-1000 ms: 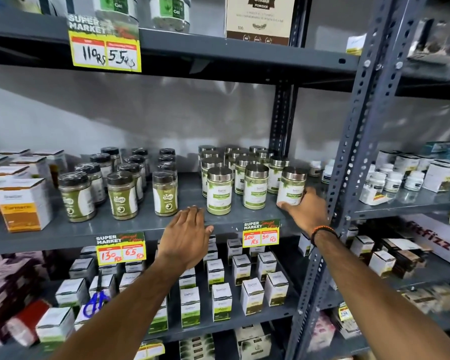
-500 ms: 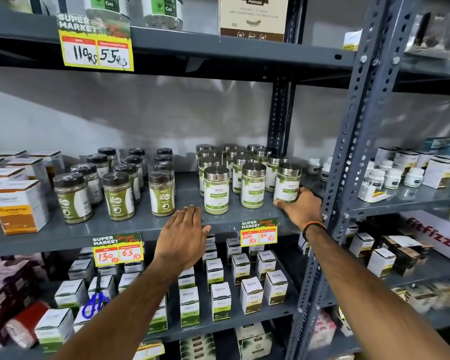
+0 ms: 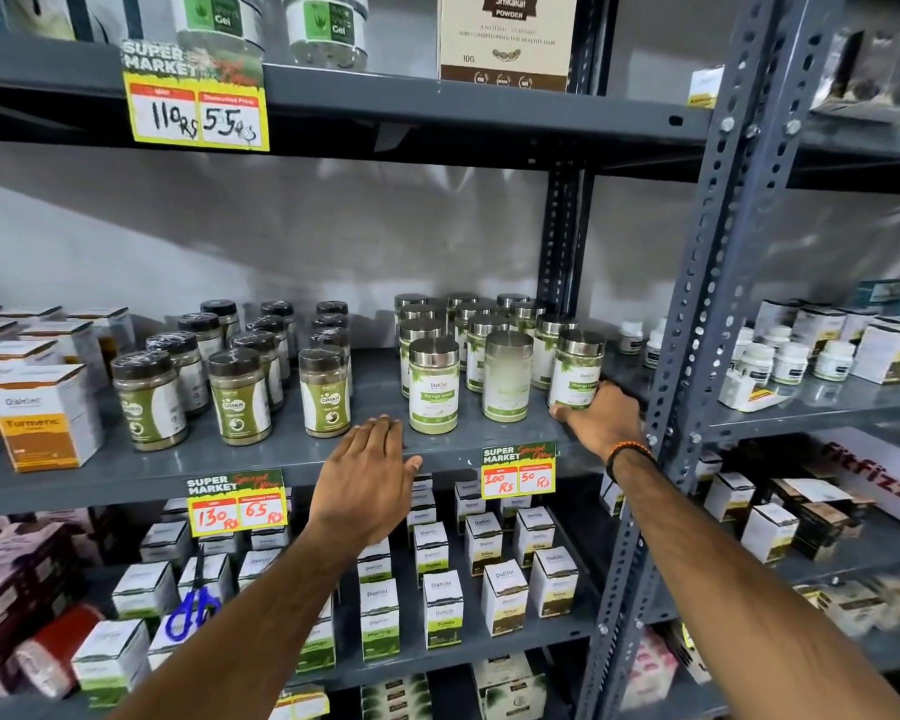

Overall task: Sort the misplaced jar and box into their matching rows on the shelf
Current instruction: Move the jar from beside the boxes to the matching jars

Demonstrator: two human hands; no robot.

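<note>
My right hand (image 3: 606, 420) grips the base of a silver-lidded moringa jar (image 3: 578, 366) that stands upright at the right end of the front row of like jars (image 3: 433, 384) on the middle shelf (image 3: 261, 459). My left hand (image 3: 367, 472) lies flat, fingers spread, on the shelf's front edge and holds nothing. It rests between the silver-lidded jars and a block of dark-lidded green-powder jars (image 3: 237, 394). At the far left of the same shelf stand orange turmeric boxes (image 3: 42, 415).
A grey upright post (image 3: 697, 330) stands just right of my right hand. Price tags (image 3: 518, 470) hang from the shelf edge. Small white boxes (image 3: 442, 608) and blue scissors (image 3: 193, 610) fill the shelf below. White tubs (image 3: 788, 358) sit in the neighbouring bay.
Both hands keep their places on the shelf. My right hand has stayed on the same jar. The view has shifted only slightly.
</note>
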